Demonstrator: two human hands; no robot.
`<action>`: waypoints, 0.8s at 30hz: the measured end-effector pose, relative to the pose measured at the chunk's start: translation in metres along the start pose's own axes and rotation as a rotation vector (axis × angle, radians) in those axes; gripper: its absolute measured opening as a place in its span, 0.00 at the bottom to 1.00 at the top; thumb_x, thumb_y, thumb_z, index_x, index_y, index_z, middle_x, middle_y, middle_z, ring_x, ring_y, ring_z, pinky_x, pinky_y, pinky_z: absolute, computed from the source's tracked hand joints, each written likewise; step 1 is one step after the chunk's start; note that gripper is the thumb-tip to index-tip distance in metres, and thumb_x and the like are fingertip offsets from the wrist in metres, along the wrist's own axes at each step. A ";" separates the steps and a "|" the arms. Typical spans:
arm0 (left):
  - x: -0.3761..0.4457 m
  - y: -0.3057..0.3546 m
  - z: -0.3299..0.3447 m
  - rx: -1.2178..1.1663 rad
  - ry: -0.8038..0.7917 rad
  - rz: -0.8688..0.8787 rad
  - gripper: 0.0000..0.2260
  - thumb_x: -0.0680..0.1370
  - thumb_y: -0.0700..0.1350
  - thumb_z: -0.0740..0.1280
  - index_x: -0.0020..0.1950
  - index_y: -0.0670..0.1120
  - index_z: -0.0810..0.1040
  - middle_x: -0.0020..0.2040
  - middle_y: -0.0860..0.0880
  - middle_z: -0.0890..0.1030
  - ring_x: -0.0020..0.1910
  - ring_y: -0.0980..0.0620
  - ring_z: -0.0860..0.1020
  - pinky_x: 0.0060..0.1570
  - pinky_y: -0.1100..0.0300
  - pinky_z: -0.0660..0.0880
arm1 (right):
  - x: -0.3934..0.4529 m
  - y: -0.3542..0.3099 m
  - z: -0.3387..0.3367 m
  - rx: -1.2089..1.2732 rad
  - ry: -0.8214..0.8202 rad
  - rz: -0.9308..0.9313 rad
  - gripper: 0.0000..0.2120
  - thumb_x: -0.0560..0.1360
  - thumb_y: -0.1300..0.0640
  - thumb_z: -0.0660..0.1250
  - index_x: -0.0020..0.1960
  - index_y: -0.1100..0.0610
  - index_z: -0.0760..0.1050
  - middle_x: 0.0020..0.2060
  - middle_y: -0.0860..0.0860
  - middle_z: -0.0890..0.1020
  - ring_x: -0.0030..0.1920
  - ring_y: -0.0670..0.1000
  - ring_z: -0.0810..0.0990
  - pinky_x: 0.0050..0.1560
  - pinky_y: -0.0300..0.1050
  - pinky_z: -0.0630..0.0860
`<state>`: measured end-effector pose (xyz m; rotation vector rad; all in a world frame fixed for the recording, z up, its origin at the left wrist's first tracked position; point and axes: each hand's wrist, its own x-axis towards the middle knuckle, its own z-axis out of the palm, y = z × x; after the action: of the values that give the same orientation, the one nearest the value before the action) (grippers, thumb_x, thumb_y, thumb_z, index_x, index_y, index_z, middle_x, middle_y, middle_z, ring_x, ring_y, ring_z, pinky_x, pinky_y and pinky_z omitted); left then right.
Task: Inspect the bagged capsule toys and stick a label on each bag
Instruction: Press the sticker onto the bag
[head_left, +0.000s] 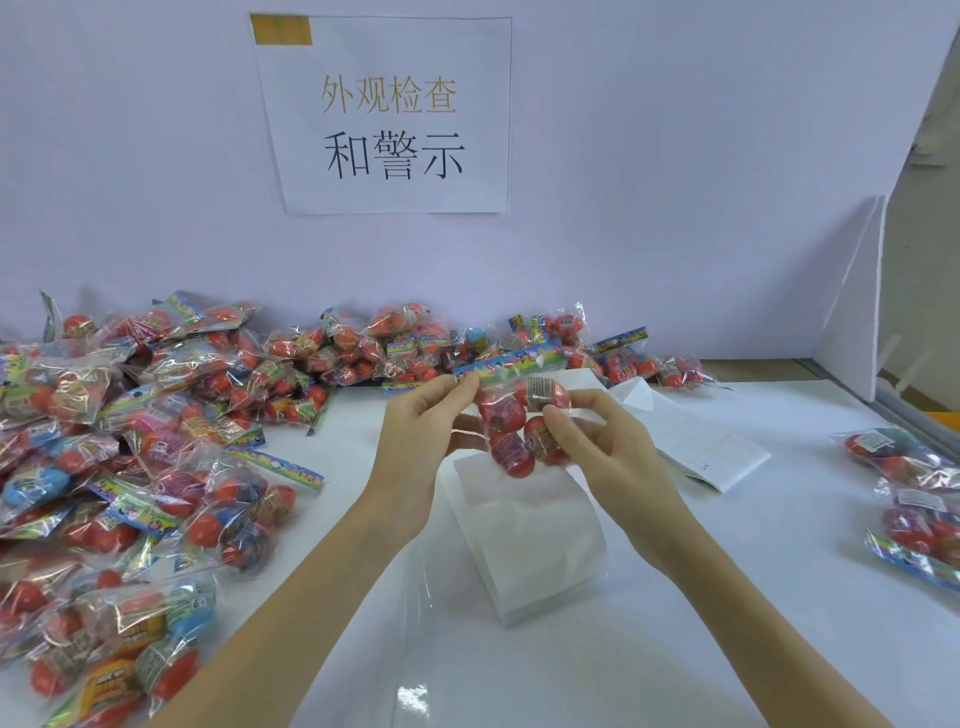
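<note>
We count two hands: left hand, right hand. One held bag, about five capsules inside. Left pile of bags: too many to count. Three bags right. One wall sign, one white pad, one label sheet.

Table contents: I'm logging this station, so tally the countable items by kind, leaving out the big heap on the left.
Bag of capsule toys in the hands: 1
Bags set aside on the right: 3
White paper stack under the hands: 1
Label sheet behind the right hand: 1
Wall sign: 1
Total: 7
</note>
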<state>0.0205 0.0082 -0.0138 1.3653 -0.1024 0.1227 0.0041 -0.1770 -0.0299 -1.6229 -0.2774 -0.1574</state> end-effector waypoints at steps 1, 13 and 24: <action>0.001 0.002 -0.001 0.032 -0.028 0.007 0.07 0.83 0.43 0.68 0.56 0.44 0.85 0.51 0.44 0.85 0.39 0.49 0.81 0.40 0.59 0.79 | 0.001 -0.001 -0.001 0.012 0.011 0.000 0.09 0.81 0.51 0.69 0.55 0.57 0.78 0.42 0.52 0.88 0.40 0.47 0.84 0.44 0.36 0.76; 0.000 -0.002 0.000 0.227 -0.040 0.101 0.09 0.83 0.47 0.69 0.49 0.46 0.88 0.42 0.49 0.86 0.34 0.50 0.80 0.33 0.57 0.77 | -0.001 -0.003 -0.002 -0.244 0.107 -0.120 0.35 0.81 0.40 0.59 0.42 0.74 0.78 0.35 0.72 0.77 0.33 0.60 0.70 0.38 0.55 0.67; -0.004 -0.007 0.007 0.179 0.053 0.205 0.08 0.83 0.45 0.70 0.48 0.46 0.88 0.38 0.48 0.84 0.30 0.55 0.78 0.29 0.66 0.75 | -0.005 -0.008 -0.002 -0.158 0.091 -0.073 0.36 0.82 0.40 0.55 0.39 0.74 0.73 0.31 0.67 0.68 0.34 0.54 0.65 0.38 0.49 0.61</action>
<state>0.0172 -0.0003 -0.0194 1.5270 -0.1905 0.3463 -0.0026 -0.1789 -0.0238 -1.7571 -0.2600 -0.3151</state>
